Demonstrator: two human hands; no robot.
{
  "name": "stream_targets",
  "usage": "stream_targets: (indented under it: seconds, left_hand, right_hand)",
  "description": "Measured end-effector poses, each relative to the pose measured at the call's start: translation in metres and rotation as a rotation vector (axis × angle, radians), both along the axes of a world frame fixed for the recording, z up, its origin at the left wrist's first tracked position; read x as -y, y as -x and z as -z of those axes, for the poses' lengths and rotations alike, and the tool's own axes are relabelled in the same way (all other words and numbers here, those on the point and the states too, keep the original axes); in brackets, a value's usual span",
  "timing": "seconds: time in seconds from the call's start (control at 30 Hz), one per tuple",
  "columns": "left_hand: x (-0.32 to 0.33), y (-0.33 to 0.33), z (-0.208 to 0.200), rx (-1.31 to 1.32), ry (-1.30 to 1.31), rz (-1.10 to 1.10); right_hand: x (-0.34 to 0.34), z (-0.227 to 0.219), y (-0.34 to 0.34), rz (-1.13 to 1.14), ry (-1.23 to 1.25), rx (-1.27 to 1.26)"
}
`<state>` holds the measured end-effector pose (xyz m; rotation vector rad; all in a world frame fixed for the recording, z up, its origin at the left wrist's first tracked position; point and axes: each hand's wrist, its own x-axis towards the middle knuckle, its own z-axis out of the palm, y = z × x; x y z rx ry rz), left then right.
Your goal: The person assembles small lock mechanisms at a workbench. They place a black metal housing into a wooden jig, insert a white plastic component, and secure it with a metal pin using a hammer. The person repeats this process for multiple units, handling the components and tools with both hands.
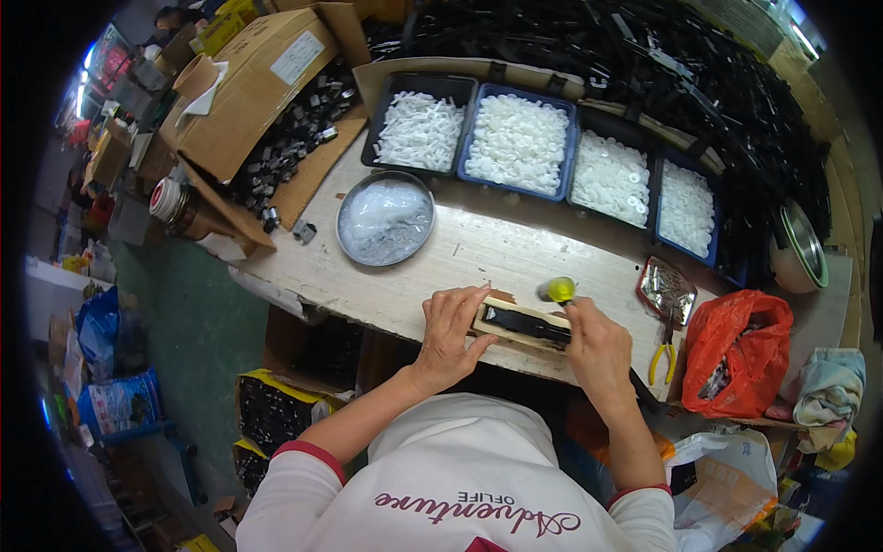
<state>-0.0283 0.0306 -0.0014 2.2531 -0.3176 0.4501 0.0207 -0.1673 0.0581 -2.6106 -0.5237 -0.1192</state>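
At the near edge of the table, a light wooden block holds a long black part in its recess. My left hand grips the block's left end, thumb on the near side and fingers over the far side. My right hand is closed round a small mallet with a yellow-green head, slightly blurred, just beyond the block's far side. Most of the mallet's handle is hidden by my fingers. Left of the block and farther off stands a round metal dish of clear, glossy material.
Along the back stand trays of white plastic parts. Beyond them black parts are heaped. At right lie a red tray of small metal pieces, yellow-handled pliers and a red plastic bag. A cardboard box stands back left.
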Motion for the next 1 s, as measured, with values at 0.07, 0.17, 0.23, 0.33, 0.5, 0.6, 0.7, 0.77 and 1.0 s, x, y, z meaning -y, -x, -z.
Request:
stream_targets:
  seconds: [0.07, 0.17, 0.23, 0.33, 0.5, 0.6, 0.7, 0.77, 1.0]
  left_hand:
    - [0.007, -0.008, -0.007, 0.023, -0.063, 0.069]
    - [0.025, -0.023, -0.010, 0.029, -0.157, 0.195]
    - [0.034, -0.030, -0.009, 0.033, -0.207, 0.302]
    - [0.034, -0.038, -0.007, 0.006, -0.162, 0.396]
    - [0.014, -0.044, -0.024, -0.294, 0.581, 0.310]
    - [0.010, -0.046, -0.051, -0.756, 1.405, 0.268]
    - [0.012, -0.042, -0.042, -0.806, 1.353, 0.214]
    - [0.014, -0.035, -0.033, -0.804, 1.257, 0.200]
    - [0.018, -0.011, -0.034, -0.776, 0.882, 0.181]
  right_hand:
    - [0.018, 0.008, 0.006, 0.116, 0.060, 0.044]
    - [0.044, 0.037, 0.011, 0.223, 0.113, 0.102]
    - [0.053, 0.048, 0.013, 0.234, 0.095, 0.083]
    - [0.077, 0.051, 0.013, 0.241, 0.062, 0.257]
    - [0.127, 0.048, 0.024, 0.514, 0.332, 0.171]
    - [0.147, 0.066, 0.024, 0.503, 0.444, 0.190]
    - [0.142, 0.063, 0.025, 0.479, 0.208, 0.177]
    - [0.127, 0.040, 0.024, 0.424, -0.053, 0.074]
    - [0.031, 0.004, 0.035, -0.110, -0.447, -0.212]
